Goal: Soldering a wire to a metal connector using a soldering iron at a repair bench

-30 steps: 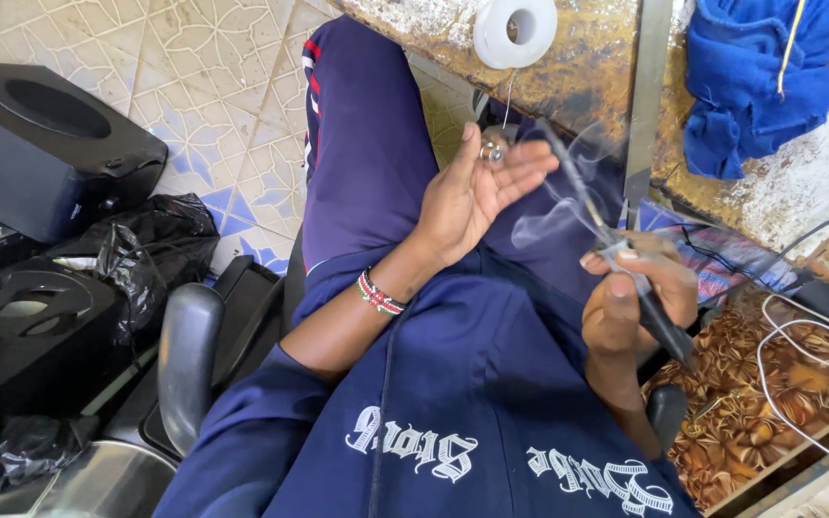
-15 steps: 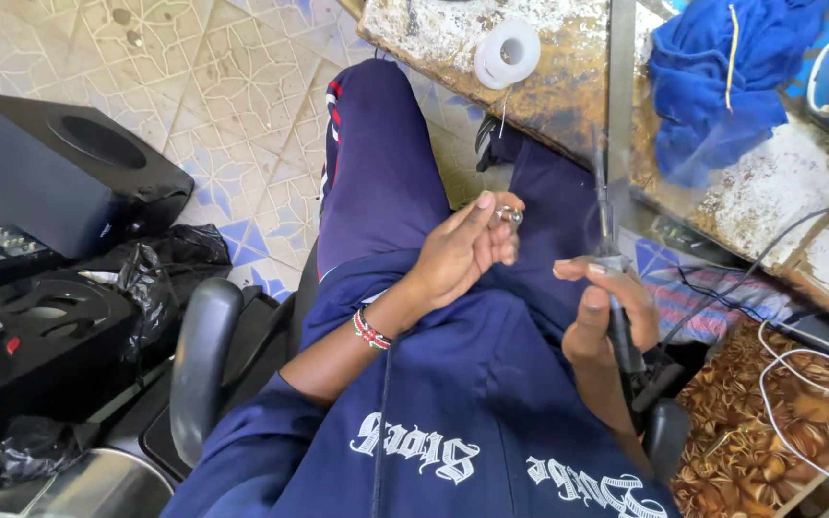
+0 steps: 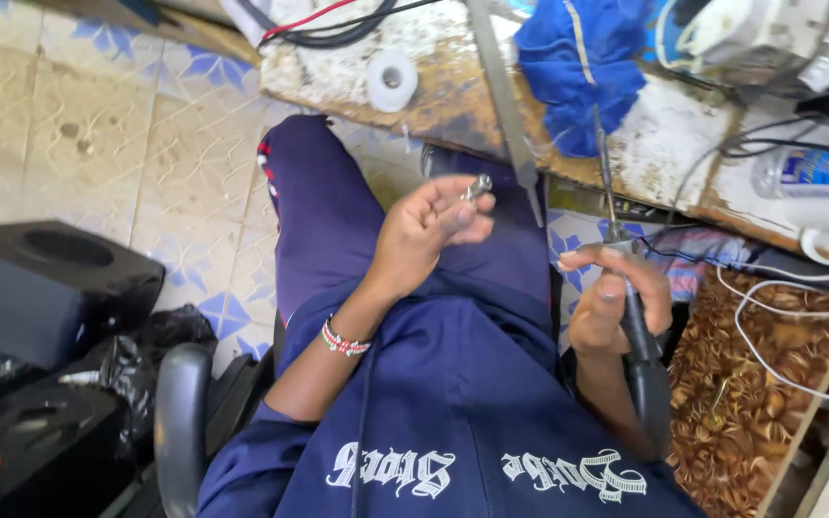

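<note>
My left hand (image 3: 429,233) is raised over my lap and pinches a small silver metal connector (image 3: 477,187) between thumb and fingertips. A beaded bracelet (image 3: 343,340) circles that wrist. My right hand (image 3: 614,297) grips the black handle of a soldering iron (image 3: 637,331); its thin metal tip (image 3: 604,173) points up toward the bench. The two hands are apart, the iron's tip to the right of the connector. I sit in navy trousers and a navy top.
A worn bench (image 3: 664,125) ahead carries a white tape roll (image 3: 392,81), a blue cloth (image 3: 578,67), cables and a plastic bottle (image 3: 808,173). A black speaker box (image 3: 45,293) stands at left on the tiled floor. A tray of copper-coloured scraps (image 3: 741,403) sits at right.
My left hand has closed from an open palm to a pinch on the connector. The soldering iron has swung from slanted to upright. The camera view has shifted toward the bench.
</note>
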